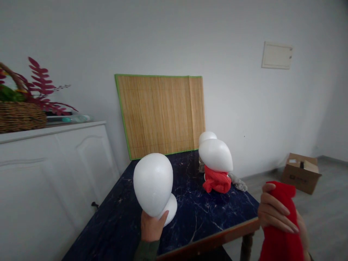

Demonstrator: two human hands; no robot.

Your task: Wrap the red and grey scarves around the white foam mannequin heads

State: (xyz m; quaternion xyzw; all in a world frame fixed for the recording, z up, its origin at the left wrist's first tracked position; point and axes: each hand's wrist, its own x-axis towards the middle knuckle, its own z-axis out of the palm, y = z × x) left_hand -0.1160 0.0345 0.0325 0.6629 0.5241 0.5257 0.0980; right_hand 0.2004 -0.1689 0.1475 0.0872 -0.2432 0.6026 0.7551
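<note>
Right hand [277, 208] on red cloth [282, 239], open cardboard box [300, 177] beyond.

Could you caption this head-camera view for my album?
Left hand lifts a white foam mannequin head; right hand grips red fabric.

Your L hand [152, 227] grips a white foam head [152, 184] over the marble-top table [190, 232]; R hand [274, 210], just past table's rt edge, holds red cloth [282, 243]. 2nd foam head [216, 156] w/ red fabric [216, 181] sits on table.
</note>
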